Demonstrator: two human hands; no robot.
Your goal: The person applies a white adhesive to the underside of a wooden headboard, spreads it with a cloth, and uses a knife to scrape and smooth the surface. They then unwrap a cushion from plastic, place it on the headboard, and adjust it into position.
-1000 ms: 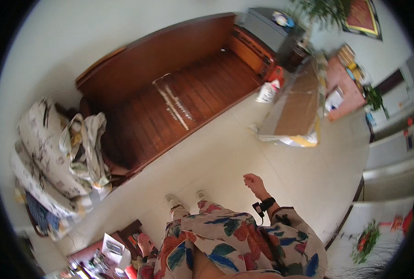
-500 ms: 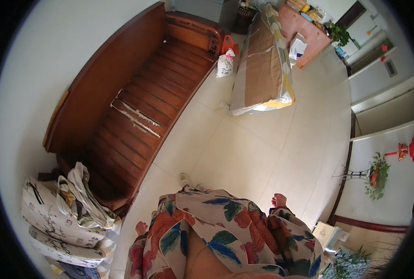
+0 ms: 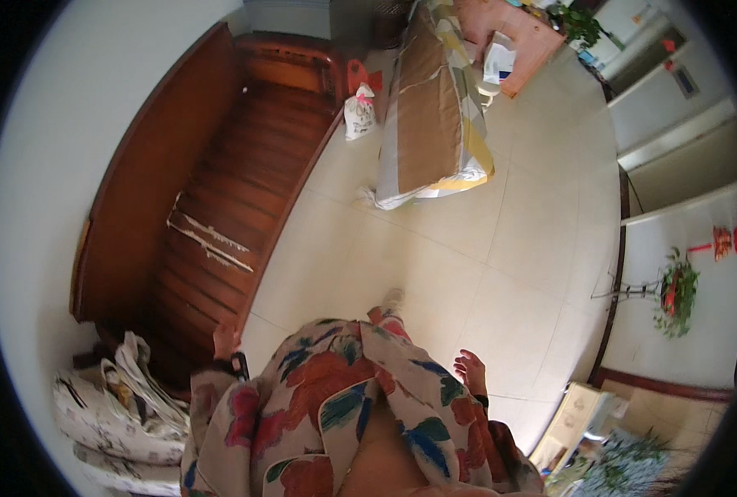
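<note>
My left hand (image 3: pixel 225 338) hangs by the front edge of a brown wooden bench (image 3: pixel 198 286); it is slightly blurred, its fingers look loose, and nothing shows in it. A dark band (image 3: pixel 240 365) circles that wrist. On the other side, my right hand (image 3: pixel 470 369) hangs over the pale tiled floor (image 3: pixel 434 273) with its fingers apart and holds nothing. Between the hands is my loose garment (image 3: pixel 335 373) with a floral print. One light shoe (image 3: pixel 393 300) shows ahead of it.
A brown-and-grey padded piece (image 3: pixel 430 116) stands ahead. Beside it are a white bag (image 3: pixel 359 114) and a pinkish wooden cabinet (image 3: pixel 509 33). Patterned cushions (image 3: pixel 115 422) lie at left. To the right are a plant stand (image 3: pixel 642 290) and a cream cabinet (image 3: pixel 569 422).
The bench and padded piece have shifted left and the view has turned somewhat. My left hand has swung forward to the bench edge; my right hand's fingers have spread. A foot has stepped forward.
</note>
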